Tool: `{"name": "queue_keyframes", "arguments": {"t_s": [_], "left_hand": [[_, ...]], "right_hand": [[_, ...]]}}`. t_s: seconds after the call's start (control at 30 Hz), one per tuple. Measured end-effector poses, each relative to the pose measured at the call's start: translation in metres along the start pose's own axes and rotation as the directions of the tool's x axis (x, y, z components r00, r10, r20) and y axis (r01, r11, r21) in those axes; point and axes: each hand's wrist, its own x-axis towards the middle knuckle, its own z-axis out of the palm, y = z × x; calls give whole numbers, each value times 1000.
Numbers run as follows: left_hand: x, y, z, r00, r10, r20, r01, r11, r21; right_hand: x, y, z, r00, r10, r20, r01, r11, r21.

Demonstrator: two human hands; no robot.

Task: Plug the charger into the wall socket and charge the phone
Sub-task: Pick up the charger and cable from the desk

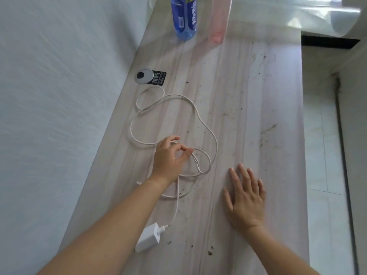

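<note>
on desk (248,96): left hand (168,157) pinching cable (200,118) (white); right hand (246,197) flat, fingers spread.

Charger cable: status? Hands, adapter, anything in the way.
Left hand pinching a loop of the white cable; right hand flat on the desk, open. Adapter lying unplugged, cable attached. No socket or phone in view; cable tangled in loops.

This looks like a home, likely a study corner or bedroom. A pale wood-grain desk (248,116) stands against a plain white wall (49,96), with a round cable grommet (144,76) set into its top (a desk fitting). A blue drink bottle (183,16) stands at the back, and pale floor tiles (325,165) show beside it.
</note>
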Motion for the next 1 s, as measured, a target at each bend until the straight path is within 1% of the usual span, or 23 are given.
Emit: {"name": "queue_keyframes", "arguments": {"t_s": [0.1, 0.2, 0.4, 0.5, 0.57, 0.6, 0.63, 0.7, 0.77, 0.87, 0.93, 0.97, 1.0], "left_hand": [[2, 1, 1, 994, 47, 96, -50, 998, 28], [5, 1, -3, 983, 122, 134, -139, 982, 124], [-3, -8, -20, 972, 118, 205, -147, 980, 132], [-13, -14, -24, 979, 112, 170, -126, 989, 74], [-17, -13, -22, 985, 71, 154, -78, 996, 36], [-17, -11, -21, 986, 60, 157, -67, 997, 39], [-15, -10, -19, 982, 78, 170, -93, 993, 80], [-9, -11, -16, 962, 133, 240, -199, 940, 278], [-4, -14, -16, 933, 139, 332, -280, 860, 426], [0, -18, -24, 910, 127, 395, -335, 788, 517], [-1, -18, -33, 883, 146, 445, -408, 706, 579], [-4, -17, -39, 868, 137, 476, -432, 680, 592], [-9, -17, -45, 854, 112, 508, -434, 691, 578]], "right_hand": [[1, 2, 2, 1000, -3, -8, 2, 1000, -17], [1, 4, 4, 1000, -4, -16, 3, 1000, -26], [0, 2, 0, 1000, -11, 0, 11, 999, -34], [-1, 1, 0, 1000, -20, 12, 20, 999, -32], [-1, 2, 0, 1000, -25, 10, 25, 999, -29], [-1, 2, 0, 1000, -24, 5, 24, 999, -29], [-1, 2, 0, 1000, -23, -1, 23, 999, -28], [-2, 2, 1, 1000, -20, -15, 20, 999, -26], [-1, 2, 2, 999, -23, -25, 22, 999, -31], [-1, 3, 3, 999, -31, -39, 30, 999, -30], [-1, 3, 3, 999, -32, -44, 31, 999, -30], [-1, 3, 4, 999, -32, -44, 30, 999, -31], [-1, 3, 4, 999, -32, -40, 31, 999, -35]]}}
